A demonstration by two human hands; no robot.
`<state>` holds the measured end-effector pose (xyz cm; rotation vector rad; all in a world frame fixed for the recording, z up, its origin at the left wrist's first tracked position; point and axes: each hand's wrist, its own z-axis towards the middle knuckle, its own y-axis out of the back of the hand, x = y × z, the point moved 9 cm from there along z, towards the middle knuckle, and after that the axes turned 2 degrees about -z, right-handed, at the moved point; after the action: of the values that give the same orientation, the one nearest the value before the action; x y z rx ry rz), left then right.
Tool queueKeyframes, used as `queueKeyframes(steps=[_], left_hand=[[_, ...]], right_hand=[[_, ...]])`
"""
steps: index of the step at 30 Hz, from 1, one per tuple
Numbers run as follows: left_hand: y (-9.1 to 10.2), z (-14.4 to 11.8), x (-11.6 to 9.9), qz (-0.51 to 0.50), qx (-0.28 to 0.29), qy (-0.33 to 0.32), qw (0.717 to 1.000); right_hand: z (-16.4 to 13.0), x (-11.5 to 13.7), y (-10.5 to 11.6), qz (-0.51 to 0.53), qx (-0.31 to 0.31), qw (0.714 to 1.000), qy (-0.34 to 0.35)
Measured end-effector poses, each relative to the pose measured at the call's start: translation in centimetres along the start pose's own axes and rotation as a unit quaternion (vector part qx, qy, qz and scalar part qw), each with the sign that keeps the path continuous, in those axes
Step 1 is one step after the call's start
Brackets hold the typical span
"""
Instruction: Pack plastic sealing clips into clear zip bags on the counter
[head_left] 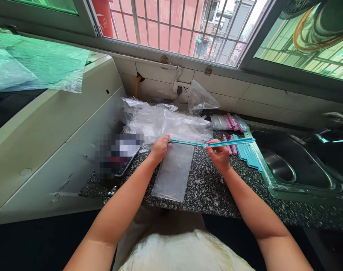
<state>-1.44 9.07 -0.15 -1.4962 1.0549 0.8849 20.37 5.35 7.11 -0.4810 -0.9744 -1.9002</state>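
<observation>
A long turquoise bag sealing clip [188,142] stretches between my two hands, above the granite counter. My left hand [160,147] is closed on its left end, at the top of a clear plastic bag [173,175]. My right hand [220,156] pinches the clip near its middle, where two strips meet at a slight angle. One part runs on to the right past my fingers. The bag hangs or lies below the clip toward the counter's front edge; its top edge is partly hidden by the clip and my left fingers.
Clear plastic bags [171,122] are heaped behind my hands. Pink clips [227,145] and turquoise clips [248,155] lie on the right, beside a sink [290,165]. A tablet-like device [129,150], partly blurred, lies left, next to a pale appliance panel [84,113].
</observation>
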Motion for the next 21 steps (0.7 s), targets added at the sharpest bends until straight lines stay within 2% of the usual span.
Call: queueKeyframes(steps=[10,17,21], left_hand=[[0.1,0.2,0.0,0.004,0.008,-0.013,1.0],[0.2,0.4,0.1,0.008,0.014,-0.012,1.0],[0.3,0.6,0.5,0.003,0.043,-0.002,0.999]], right_hand=[[-0.1,0.7,-0.5,-0.053,0.031,0.995,0.073],[-0.2,1.1,-0.7,-0.067,0.044,0.992,0.092],[-0.1,1.6,-0.7,-0.064,0.046,0.991,0.109]])
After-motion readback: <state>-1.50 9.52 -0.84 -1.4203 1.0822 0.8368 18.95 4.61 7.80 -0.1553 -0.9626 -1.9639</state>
